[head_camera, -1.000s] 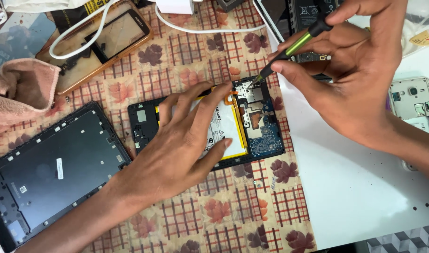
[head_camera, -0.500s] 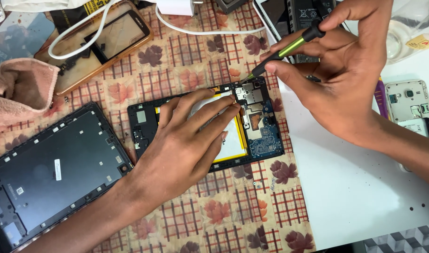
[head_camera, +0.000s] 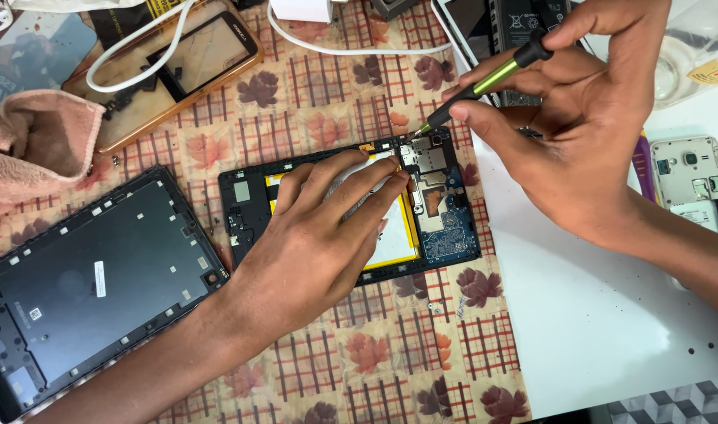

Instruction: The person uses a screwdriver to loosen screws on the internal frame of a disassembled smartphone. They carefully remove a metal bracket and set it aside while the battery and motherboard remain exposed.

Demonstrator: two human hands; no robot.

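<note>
The left hand is laid flat and spread, grasping nothing, its palm and fingers pressed down on the opened tablet over the pale battery pack. The right hand is closed in a pinch round a slim screwdriver with a green shaft and black cap, whose tip is set at the tablet's upper edge, at about one o'clock from the left hand, beside the blue circuit board. The tablet is found in the middle of the tabletop on a patterned cloth with leaf prints. It is judged to be light, thin and stiff, yet fragile: the board and its small connectors are exposed, and the battery pack is likely soft and should not be pierced or bent. It is best held by the black frame edges or steadied with a flat palm. The screwdriver is judged light, rigid and liable to slip off a small screw. At nine o'clock a detached black back cover is seen; at ten o'clock, a pink cloth and a brown-framed phone panel crossed by a white cable. At three o'clock a white sheet and an opened white phone are placed.
</note>
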